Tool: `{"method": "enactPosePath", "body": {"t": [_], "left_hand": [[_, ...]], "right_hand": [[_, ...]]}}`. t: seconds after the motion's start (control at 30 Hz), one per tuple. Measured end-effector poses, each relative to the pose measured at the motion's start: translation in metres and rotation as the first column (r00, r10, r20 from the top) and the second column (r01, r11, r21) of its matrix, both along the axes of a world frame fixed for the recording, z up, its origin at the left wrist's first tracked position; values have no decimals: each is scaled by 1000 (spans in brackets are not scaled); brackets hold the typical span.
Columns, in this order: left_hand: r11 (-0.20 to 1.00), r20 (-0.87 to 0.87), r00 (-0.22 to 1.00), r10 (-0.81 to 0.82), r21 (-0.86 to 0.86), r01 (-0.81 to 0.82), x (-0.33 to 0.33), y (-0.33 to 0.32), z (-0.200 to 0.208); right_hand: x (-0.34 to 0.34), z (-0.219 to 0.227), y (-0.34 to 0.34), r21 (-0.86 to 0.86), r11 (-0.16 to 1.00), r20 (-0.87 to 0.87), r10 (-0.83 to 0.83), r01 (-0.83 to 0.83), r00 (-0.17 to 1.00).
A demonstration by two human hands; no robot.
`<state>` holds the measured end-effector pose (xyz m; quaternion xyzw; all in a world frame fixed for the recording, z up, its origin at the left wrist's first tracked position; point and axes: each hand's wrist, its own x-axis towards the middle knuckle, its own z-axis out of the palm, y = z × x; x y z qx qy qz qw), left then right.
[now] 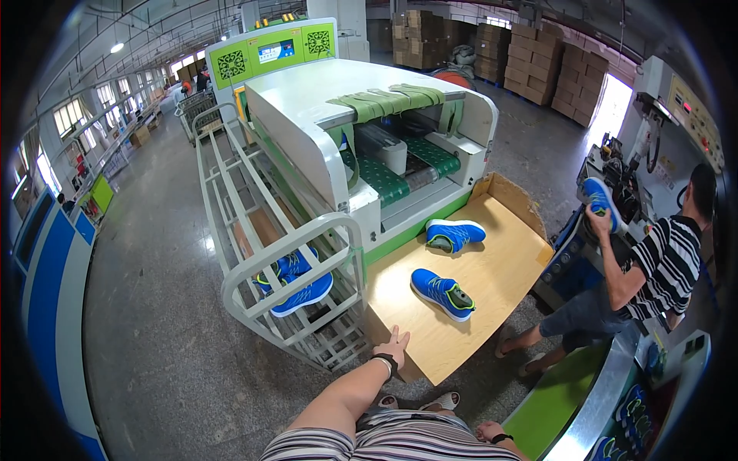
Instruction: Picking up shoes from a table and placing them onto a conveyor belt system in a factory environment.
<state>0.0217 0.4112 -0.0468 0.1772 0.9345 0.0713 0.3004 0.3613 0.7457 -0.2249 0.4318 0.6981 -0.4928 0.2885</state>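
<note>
My left hand [393,348] lies on the near left corner of a wood-topped table [492,269], fingers stretched out and holding nothing. Low at the bottom edge, my right hand [490,432] hangs by my side with its fingers curled in, and no object shows in it. Two blue sneakers with white soles rest on the tabletop, apart from each other: one sneaker [437,289] closer to me, the other sneaker [461,232] farther back, by the machine. Left of the table, several more blue sneakers [307,294] sit in a white metal rack cart [288,237].
A white and green conveyor machine [300,100] stands beyond the table, its green belt [384,178] facing me. To the right, a co-worker in a striped shirt [667,257] holds a blue sneaker [600,201]. A metal-edged conveyor [588,407] with more shoes runs at lower right. Stacked cartons [530,61] stand behind.
</note>
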Motion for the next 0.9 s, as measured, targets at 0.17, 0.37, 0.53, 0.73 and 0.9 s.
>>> {"method": "enactPosePath", "body": {"t": [0.17,0.37,0.53,0.73,0.9], "left_hand": [[1000,-9,1000,0,4,0,-2,-1,-4],[1000,-13,1000,4,-10,-4,0,-3,-4],[1000,-7,1000,12,-1,-12,5,-2,-5],[1000,8,1000,-16,-24,16,5,7,5],[999,-43,999,9,33,-7,0,-9,1]], "right_hand": [[1,4,-3,-28,998,-3,-59,59,998],[-7,35,-15,-2,1000,28,-31,31,999],[-1,31,-17,1,1000,17,1,-1,1000],[22,-5,5,593,563,-61,744,-575,666],[-17,45,-19,175,969,84,162,-174,983]]}}
